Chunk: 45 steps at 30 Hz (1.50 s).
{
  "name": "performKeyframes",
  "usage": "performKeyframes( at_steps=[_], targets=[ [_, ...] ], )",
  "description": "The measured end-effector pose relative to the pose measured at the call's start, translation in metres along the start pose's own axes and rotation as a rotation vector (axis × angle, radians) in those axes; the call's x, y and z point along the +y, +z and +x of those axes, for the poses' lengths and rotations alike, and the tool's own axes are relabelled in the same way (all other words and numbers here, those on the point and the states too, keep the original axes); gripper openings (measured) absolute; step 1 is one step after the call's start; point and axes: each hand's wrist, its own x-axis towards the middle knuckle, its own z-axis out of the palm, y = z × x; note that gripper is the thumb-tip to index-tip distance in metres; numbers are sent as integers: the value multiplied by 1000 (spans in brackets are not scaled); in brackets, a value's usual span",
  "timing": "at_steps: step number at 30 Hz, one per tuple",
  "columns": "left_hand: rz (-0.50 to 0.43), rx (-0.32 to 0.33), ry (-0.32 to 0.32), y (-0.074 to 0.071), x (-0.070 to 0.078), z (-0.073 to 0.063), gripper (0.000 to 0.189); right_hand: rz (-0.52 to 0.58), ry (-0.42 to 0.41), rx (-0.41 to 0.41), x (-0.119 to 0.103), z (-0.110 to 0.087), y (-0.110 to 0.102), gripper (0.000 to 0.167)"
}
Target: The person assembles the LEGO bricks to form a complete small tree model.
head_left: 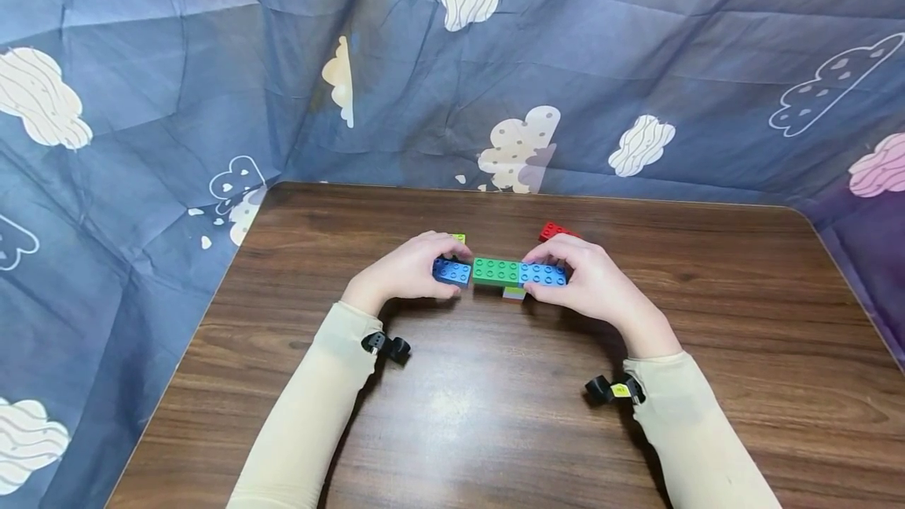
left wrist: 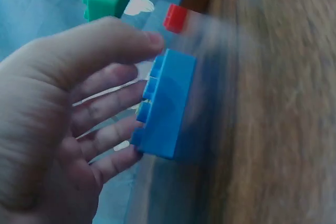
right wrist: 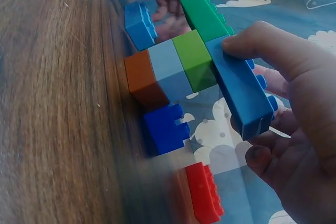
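On the table lies a loose blue brick (head_left: 452,271), studs up. My left hand (head_left: 413,264) arches over it with bent, spread fingers; the thumb (left wrist: 142,43) is near one end and does not press the side facing the left wrist camera. My right hand (head_left: 587,281) pinches a blue brick (right wrist: 244,85) between thumb and fingers. That brick sits end to end with a green brick (head_left: 496,270) on top of a stack. Below them come a lime green brick (right wrist: 194,59), a light blue brick (right wrist: 170,69) and an orange-brown brick (right wrist: 144,77).
A red brick (head_left: 555,231) lies beyond my right hand. Behind the stack is a dark blue brick (right wrist: 165,128). Part of a yellow-green brick (head_left: 458,238) shows past my left hand. The brown wooden table (head_left: 452,415) meets a cloud-patterned curtain (head_left: 396,100) at its far edge.
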Motion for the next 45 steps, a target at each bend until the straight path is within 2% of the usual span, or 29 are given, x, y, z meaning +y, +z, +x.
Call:
performKeyframes(
  at_steps=[5,8,10,13,16,18,20,22,26,35,45],
  targets=[
    [48,-25,-5,1,-5,0,46,5,4,5,2,-1,0,37],
    [63,-13,-23,1,-9,0,37,16,1,8,3,-1,1,37],
    [48,43,-30,1,-11,0,33,23,-4,13,4,0,1,37],
    [-15,202,-23,-3,-6,0,34,33,-18,26,4,0,3,37],
    [-90,360,24,-5,8,3,36,35,-31,39,5,1,4,38],
    [-127,401,71,-4,20,6,38,30,-35,47,5,2,5,38],
    [-141,390,115,0,32,9,39,30,-31,52,5,2,6,38],
    [-135,351,143,5,41,12,41,30,-26,57,5,2,6,38],
    [-108,295,158,15,50,16,46,21,-18,65,5,1,6,39],
    [-107,301,202,22,54,18,39,8,21,65,9,1,5,38],
    [-119,300,240,23,51,18,37,1,14,57,11,1,7,38]
  ],
)
